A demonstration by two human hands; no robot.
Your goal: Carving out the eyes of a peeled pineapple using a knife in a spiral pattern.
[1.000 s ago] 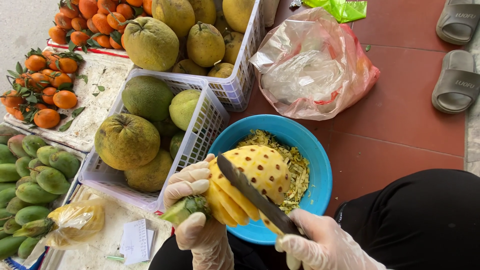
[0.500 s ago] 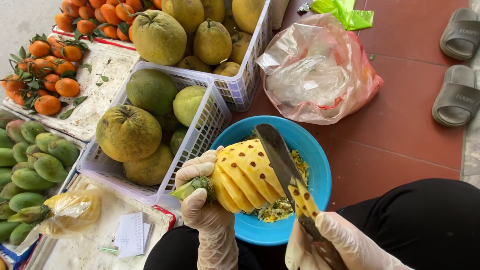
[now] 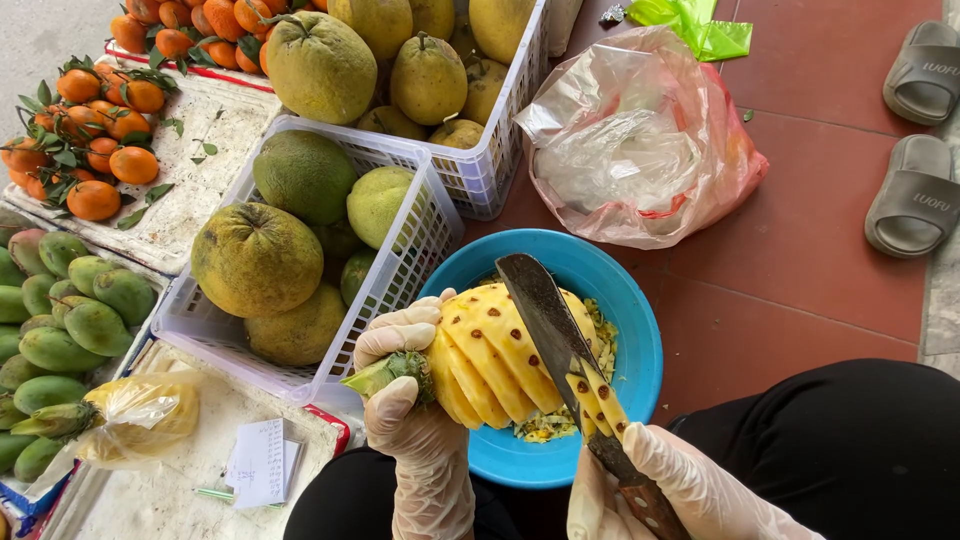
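pineapple (image 3: 495, 360), grooved, in gloved hands

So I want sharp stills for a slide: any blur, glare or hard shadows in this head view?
Head view: soft, even daylight, no hard shadows; pineapple, knife and both gloved hands, left hand, right hand, look sharp; mild glare on the clear plastic bag.

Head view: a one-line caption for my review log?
Gloved left hand steadies peeled yellow pineapple over blue plastic bowl; right hand holds dark knife.
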